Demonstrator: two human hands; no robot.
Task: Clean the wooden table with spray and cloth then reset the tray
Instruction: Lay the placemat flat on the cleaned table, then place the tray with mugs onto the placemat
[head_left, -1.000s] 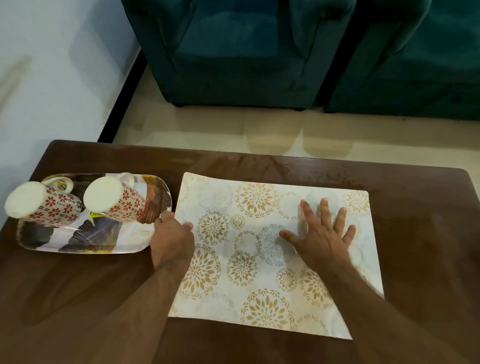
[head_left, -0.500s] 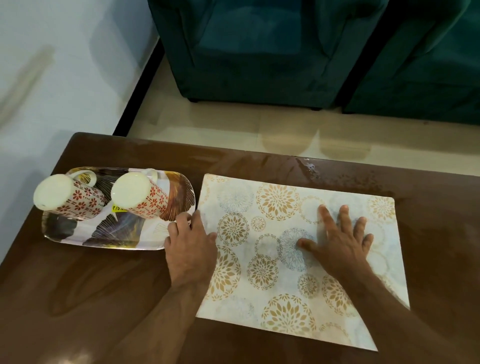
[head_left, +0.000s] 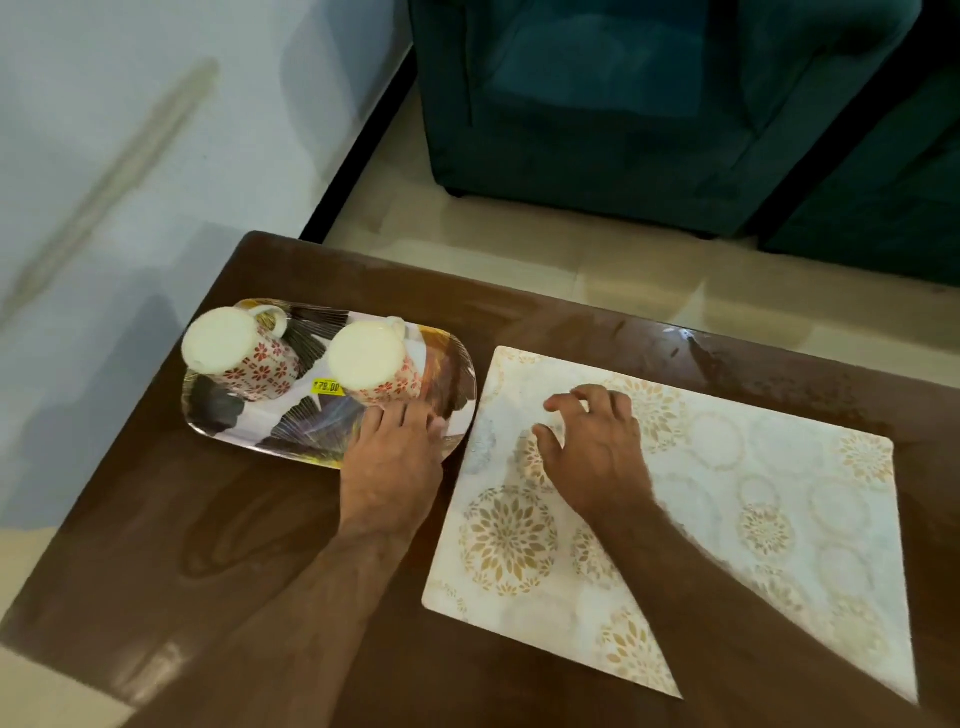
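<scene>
Head view, the only one. My left hand (head_left: 392, 462) lies on the near right corner of the tray (head_left: 218, 426), fingers fairly straight and pressing its rim, gripping nothing that I can see. My right hand (head_left: 592, 447) hovers or rests over the mat (head_left: 779, 493) just right of the tray, fingers loosely curled and holding nothing; contact cannot be confirmed. The tray sits directly ahead of my left fingers, on the left part of the table (head_left: 218, 545). Progress, as I judge it: no spray or cloth in view and the wood shows a wet sheen, so wiping looks done; the reset is under way, with the tray probably still to go onto the mat. Count: one tray, two mugs, left mug (head_left: 234, 351) and right mug (head_left: 376, 364), both bottom-up on it; one mat; one table; one yellow tag (head_left: 326, 387) between the mugs.
</scene>
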